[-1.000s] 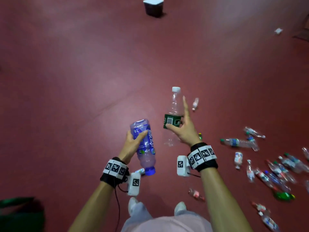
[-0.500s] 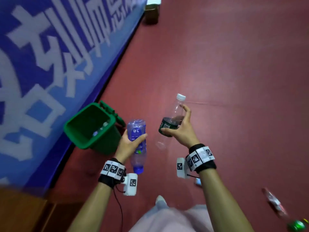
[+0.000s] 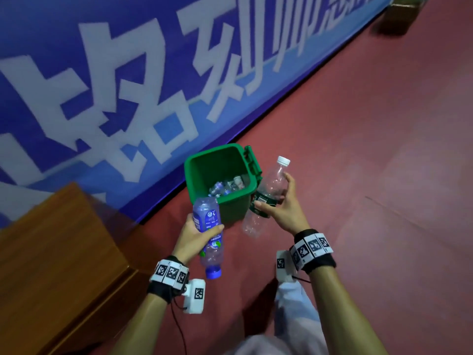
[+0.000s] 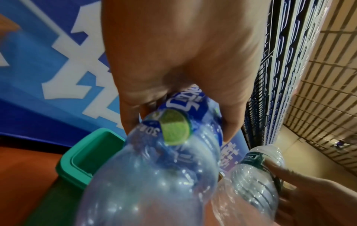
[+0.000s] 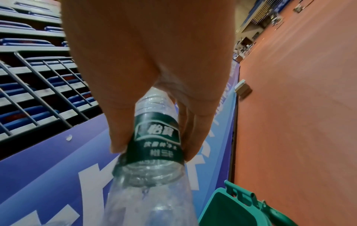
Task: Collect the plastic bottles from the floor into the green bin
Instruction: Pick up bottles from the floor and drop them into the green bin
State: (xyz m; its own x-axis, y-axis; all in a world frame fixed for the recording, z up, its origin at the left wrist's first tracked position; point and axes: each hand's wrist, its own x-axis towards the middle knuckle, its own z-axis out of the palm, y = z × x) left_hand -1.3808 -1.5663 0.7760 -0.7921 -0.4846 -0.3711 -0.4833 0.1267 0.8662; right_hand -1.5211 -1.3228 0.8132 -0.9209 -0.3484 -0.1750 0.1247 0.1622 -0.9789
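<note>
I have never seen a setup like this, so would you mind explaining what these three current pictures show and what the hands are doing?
There is no machine here: a person wears one camera on the head and one on each wrist, beside the patterned wristbands. The wide picture is the head view, looking down at both hands. The left hand grips a blue-labelled bottle, cap pointing down. The right hand grips a clear bottle with a dark green label, white cap up. Ahead, on the red floor against a blue banner, stands the open green bin, with some bottles already inside. The two close-ups are the wrist views, each looking along its hand at its bottle.
</note>
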